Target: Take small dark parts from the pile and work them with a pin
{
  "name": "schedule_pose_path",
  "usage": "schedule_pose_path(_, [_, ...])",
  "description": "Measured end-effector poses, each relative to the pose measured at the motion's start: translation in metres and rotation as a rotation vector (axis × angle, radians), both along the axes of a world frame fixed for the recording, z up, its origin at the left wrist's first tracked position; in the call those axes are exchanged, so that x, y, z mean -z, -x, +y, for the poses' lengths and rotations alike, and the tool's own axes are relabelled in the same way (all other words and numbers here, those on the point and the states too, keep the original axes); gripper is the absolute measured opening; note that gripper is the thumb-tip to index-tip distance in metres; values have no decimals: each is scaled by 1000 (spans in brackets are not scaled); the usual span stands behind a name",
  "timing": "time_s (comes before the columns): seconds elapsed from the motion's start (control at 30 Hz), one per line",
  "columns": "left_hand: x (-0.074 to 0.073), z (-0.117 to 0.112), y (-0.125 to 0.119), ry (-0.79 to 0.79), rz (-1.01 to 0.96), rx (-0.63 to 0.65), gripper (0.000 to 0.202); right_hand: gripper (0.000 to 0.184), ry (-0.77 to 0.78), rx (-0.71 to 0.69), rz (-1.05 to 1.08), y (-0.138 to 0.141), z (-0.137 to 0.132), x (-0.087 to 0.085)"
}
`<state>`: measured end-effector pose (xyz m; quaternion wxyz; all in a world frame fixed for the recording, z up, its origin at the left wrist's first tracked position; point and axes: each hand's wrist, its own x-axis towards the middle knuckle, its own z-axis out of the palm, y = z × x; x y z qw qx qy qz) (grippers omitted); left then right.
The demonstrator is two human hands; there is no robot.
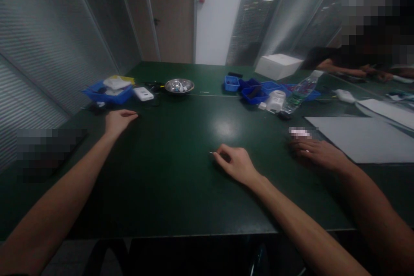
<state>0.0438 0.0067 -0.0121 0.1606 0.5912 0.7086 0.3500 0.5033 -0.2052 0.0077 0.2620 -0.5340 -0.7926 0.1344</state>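
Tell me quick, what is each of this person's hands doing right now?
Left hand: loosely curled, resting on the green table, holding nothing visible.
Right hand: pinched shut on a thin pin-like piece.

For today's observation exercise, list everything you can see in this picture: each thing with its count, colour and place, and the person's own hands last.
table: one, dark green, fills the foreground
blue tray: one, far left, holding white and yellow items
white device: one, right of that tray
metal bowl: one, silver, far centre
small blue bins: several, far right of centre
water bottle: one, clear, tilted by the bins
white box: one, far right edge of table
grey sheet: one, right side
another person's hand: one, resting by the sheet
thin pin-like object: one, pale, at the right fingertips
left hand: resting on the table, holding nothing
right hand: pinching the thin object
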Motion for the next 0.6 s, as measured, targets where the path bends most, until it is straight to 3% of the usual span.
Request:
schedule_pose_path(0.23, [1, 4, -5, 65, -143, -111, 42, 29, -4, -1, -6, 1, 0, -1])
schedule_pose_path(0.6, [4, 7, -16, -39, -171, -149, 26, 31, -12, 18, -38, 2, 1, 1])
